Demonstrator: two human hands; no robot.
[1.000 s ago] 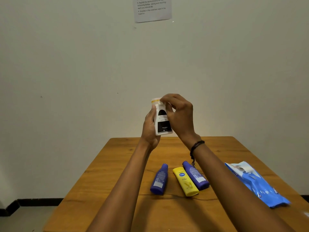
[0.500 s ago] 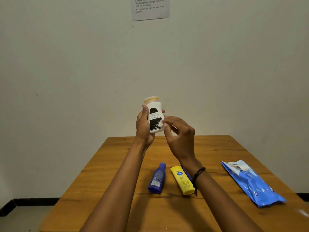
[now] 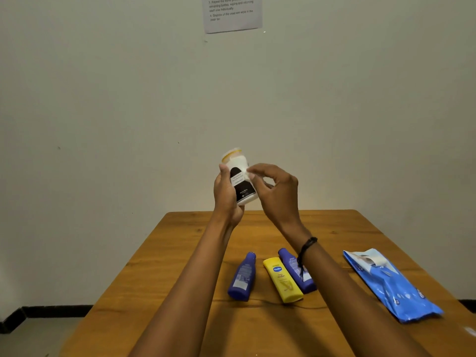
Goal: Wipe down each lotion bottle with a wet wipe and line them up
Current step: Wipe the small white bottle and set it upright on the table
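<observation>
White lotion bottle (image 3: 241, 182) is held in the air above the far edge of the table (image 3: 177, 256), long axis near upright, cap tipped slightly left. Left hand (image 3: 226, 199) grip wraps its lower body. Right hand (image 3: 279, 194) is just right of it, fingertips pinching what looks like a small wipe (image 3: 249, 173), blurred, against the bottle's shoulder.

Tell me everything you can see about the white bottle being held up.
The white bottle looks like smooth plastic, with a yellow-banded cap on top and a black label of unreadable small print. It is held in the air, cap up, tilted slightly left. The left hand grips its left side and base; the right hand touches its upper right side with its fingertips.
</observation>
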